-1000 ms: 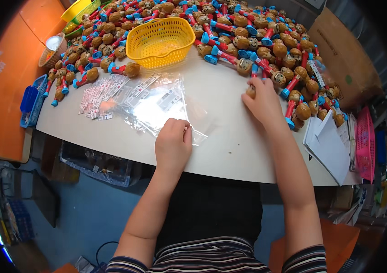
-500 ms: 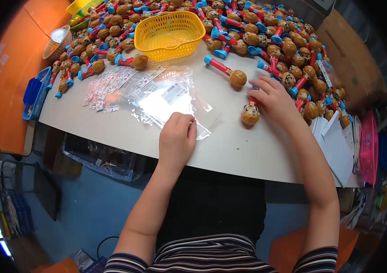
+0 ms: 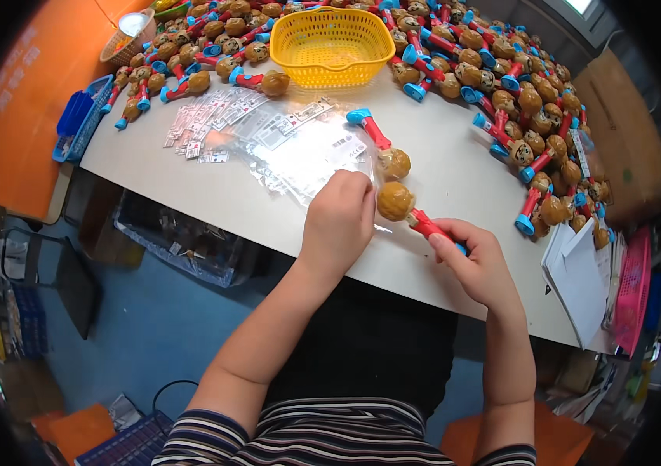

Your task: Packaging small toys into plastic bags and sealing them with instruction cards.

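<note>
Right hand [image 3: 480,264] closed around red stem of brown round-headed toy figure [image 3: 397,202], held just above white bench [image 3: 455,171] near its front edge. Left hand [image 3: 340,217] curled, pinching edge of clear plastic bags [image 3: 299,151] lying flat on bench. Second toy figure with blue foot [image 3: 381,147] just behind, beside yellow plastic basket [image 3: 330,43].

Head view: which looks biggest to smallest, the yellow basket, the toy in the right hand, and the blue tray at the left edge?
1. Yellow basket, clearly the largest.
2. and 3. Blue tray and toy in the right hand: too close to rank. The toy lies nearer the camera and the hand covers part of it, while the tray sits at the bent rim.
</note>
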{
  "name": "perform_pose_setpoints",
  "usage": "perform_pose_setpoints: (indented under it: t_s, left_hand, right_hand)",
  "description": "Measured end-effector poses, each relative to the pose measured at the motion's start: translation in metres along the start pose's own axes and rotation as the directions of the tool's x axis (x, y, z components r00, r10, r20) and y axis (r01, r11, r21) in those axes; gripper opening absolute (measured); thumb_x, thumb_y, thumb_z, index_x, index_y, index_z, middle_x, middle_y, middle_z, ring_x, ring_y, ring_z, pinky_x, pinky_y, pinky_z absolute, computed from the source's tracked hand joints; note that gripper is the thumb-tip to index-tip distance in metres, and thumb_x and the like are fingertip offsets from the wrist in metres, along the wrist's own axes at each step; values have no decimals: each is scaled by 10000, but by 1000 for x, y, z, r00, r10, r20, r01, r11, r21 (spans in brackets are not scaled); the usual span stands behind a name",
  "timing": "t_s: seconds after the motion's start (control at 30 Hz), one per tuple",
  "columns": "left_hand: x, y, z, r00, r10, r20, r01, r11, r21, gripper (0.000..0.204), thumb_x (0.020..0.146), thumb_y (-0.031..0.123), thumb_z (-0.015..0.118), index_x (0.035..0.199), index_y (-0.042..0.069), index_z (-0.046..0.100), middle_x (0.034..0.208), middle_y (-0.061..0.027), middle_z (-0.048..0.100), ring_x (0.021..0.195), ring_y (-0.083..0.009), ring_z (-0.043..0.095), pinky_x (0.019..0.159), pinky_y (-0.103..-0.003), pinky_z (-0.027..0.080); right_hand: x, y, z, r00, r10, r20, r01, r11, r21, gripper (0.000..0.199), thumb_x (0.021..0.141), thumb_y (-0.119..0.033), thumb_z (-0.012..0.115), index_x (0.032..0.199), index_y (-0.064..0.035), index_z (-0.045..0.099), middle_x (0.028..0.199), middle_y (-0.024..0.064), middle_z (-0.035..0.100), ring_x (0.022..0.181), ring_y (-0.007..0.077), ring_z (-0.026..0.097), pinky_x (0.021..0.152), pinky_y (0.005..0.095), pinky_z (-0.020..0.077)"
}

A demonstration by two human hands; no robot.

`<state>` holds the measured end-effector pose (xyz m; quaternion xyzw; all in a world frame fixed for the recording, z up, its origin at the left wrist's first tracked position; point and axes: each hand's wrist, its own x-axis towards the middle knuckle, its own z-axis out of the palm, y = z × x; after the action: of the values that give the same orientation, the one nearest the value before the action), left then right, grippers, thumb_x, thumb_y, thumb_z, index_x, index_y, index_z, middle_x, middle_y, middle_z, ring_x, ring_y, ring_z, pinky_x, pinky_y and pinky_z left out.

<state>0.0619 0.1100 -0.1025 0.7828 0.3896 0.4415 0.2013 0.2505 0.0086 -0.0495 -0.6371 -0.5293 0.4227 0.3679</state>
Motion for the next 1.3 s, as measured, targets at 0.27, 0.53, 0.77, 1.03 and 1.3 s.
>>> perform_pose_setpoints:
  t_s: [0.27,0.53,0.77,1.03,1.3]
  left_hand:
    - [0,9,-4,993,107,54,-104,993,-62,126,823,-6,643,918,-2,560,848,-155,555,775,-339,597,696,-398,505]
    - [2,21,-8,982,172,78,-171,985,-19,131,798,-2,669,894,8,581,847,-148,579,784,-328,604,696,-388,508]
    - [-4,23,-14,978,197,68,-198,980,7,157,783,-1,683,918,14,603,864,-139,585,813,-329,602,717,-391,503]
    - [-19,21,-7,994,111,-6,-111,993,-48,121,796,-7,683,894,16,615,837,-127,599,755,-307,614,664,-373,507]
    - [-25,23,-5,996,90,-21,-91,994,-59,121,802,-2,688,905,20,629,820,-107,601,719,-278,610,630,-358,498]
  right_hand:
    - [-4,9,14,981,-176,-80,155,963,-221,276,957,-194,617,1090,38,685,770,27,644,701,85,575,643,242,453]
    - [-3,15,45,955,234,-181,-109,847,520,149,1000,-174,571,1000,-27,590,721,-2,575,599,43,506,534,191,414]
    - [0,15,52,935,292,-203,-66,704,707,154,1002,-130,550,1123,-35,534,778,2,583,586,39,486,493,180,368]
    - [-18,25,64,957,-276,-90,276,961,-12,358,902,-18,656,1235,-2,527,1061,85,597,810,115,603,625,207,490]
    - [-33,36,63,793,-573,-205,430,766,-478,371,744,28,791,1077,-9,632,1027,133,628,825,243,639,696,306,541]
